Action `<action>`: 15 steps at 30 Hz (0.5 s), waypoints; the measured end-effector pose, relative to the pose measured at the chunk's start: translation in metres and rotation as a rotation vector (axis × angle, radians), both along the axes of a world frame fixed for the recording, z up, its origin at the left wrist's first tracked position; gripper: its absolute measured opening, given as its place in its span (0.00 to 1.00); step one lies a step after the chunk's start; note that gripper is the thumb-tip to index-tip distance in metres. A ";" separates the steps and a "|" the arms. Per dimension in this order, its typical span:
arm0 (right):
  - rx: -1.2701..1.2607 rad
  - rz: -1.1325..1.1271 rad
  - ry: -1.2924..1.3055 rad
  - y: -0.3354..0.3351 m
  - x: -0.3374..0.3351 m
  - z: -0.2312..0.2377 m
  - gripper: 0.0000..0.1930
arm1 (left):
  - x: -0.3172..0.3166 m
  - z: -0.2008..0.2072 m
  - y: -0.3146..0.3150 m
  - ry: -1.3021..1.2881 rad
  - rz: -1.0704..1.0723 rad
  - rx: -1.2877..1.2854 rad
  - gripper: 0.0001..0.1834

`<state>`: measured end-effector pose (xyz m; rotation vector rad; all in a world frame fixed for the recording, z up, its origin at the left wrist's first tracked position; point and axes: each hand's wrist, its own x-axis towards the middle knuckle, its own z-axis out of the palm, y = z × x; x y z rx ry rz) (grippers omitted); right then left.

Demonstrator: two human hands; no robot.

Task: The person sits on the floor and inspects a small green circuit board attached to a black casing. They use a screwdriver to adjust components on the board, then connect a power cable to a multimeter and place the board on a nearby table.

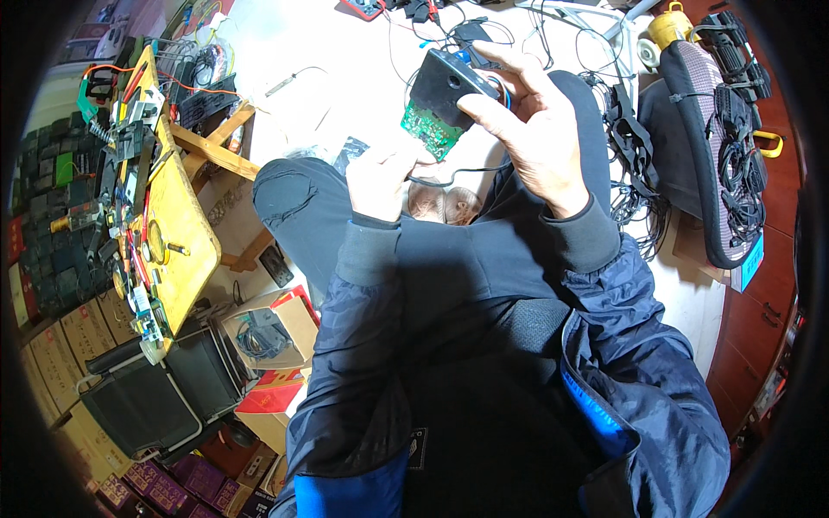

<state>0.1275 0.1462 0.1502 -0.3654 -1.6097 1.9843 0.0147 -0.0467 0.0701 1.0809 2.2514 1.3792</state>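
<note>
While the half-curled right hand (pixel 537 129) grips the black box (pixel 445 89) near twelve o'clock, the left hand (pixel 377 180) curls, hold unclear; best keep the green board (pixel 429 132), at the box's seven o'clock, unbent.

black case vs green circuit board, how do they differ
The black case is mostly plain, with one round dark spot; the green circuit board is dotted with small parts. The right hand grips the black case, while the green circuit board juts out below it.
</note>
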 end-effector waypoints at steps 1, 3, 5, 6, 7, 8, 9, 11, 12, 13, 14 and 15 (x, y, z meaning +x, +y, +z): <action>0.001 -0.001 0.005 0.000 0.000 -0.001 0.30 | 0.000 0.001 0.001 0.034 -0.006 0.003 0.07; 0.007 0.000 -0.002 0.000 0.000 -0.002 0.30 | 0.001 0.002 0.003 0.037 0.002 0.040 0.07; 0.022 -0.005 -0.008 0.000 -0.001 -0.004 0.29 | 0.002 0.001 0.005 -0.043 0.026 0.119 0.12; 0.039 -0.012 -0.014 0.000 -0.002 -0.005 0.29 | 0.002 0.000 0.006 -0.011 0.036 0.085 0.08; 0.053 -0.025 -0.024 -0.001 -0.002 -0.006 0.28 | 0.002 0.000 0.006 0.002 0.042 0.061 0.06; 0.062 -0.025 -0.020 -0.001 -0.003 -0.007 0.28 | 0.003 0.000 0.007 -0.003 0.049 0.035 0.06; 0.068 -0.031 -0.019 -0.002 -0.003 -0.008 0.28 | 0.003 0.000 0.007 0.037 0.053 0.038 0.06; 0.059 -0.030 -0.023 -0.002 -0.003 -0.008 0.27 | 0.005 0.000 0.007 0.034 0.062 0.053 0.06; 0.043 -0.024 -0.029 -0.002 -0.002 -0.008 0.27 | 0.006 0.001 0.007 0.046 0.072 0.047 0.06; 0.025 -0.011 -0.007 -0.002 -0.001 -0.008 0.27 | 0.006 0.001 0.007 0.014 0.081 0.056 0.06; 0.043 -0.030 -0.047 -0.002 -0.002 -0.009 0.27 | 0.007 0.001 0.007 -0.040 0.094 0.077 0.07; 0.058 -0.043 -0.058 -0.002 -0.003 -0.009 0.27 | 0.007 0.000 0.008 -0.090 0.108 0.095 0.07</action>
